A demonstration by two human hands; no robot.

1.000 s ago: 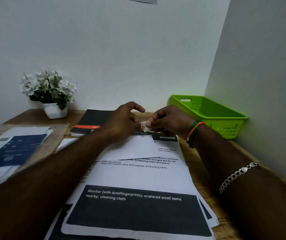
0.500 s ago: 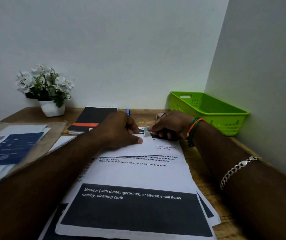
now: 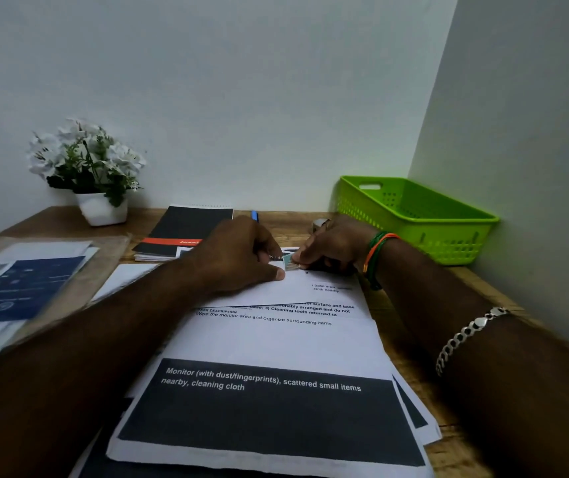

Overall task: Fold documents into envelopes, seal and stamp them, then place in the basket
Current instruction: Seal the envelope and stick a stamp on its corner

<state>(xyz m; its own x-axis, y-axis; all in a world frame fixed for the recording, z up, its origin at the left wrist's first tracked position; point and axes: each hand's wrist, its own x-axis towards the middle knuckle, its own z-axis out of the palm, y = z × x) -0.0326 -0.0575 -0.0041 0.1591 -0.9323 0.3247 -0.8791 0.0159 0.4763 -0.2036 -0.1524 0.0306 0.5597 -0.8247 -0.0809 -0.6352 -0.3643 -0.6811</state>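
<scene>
Room: plain white back wall meets white side wall at rt corner. Wooden desk, brown grain finish, set flush against both walls. White potted flower plant at desk rear-left, near back wall. Lighting: dim, even; side wall w/ faint green tint near corner.

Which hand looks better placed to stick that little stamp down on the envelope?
Probably the right hand: its fingers already pinch the stamp just above the white envelope. The left hand rests on the envelope, holding it flat.
</scene>
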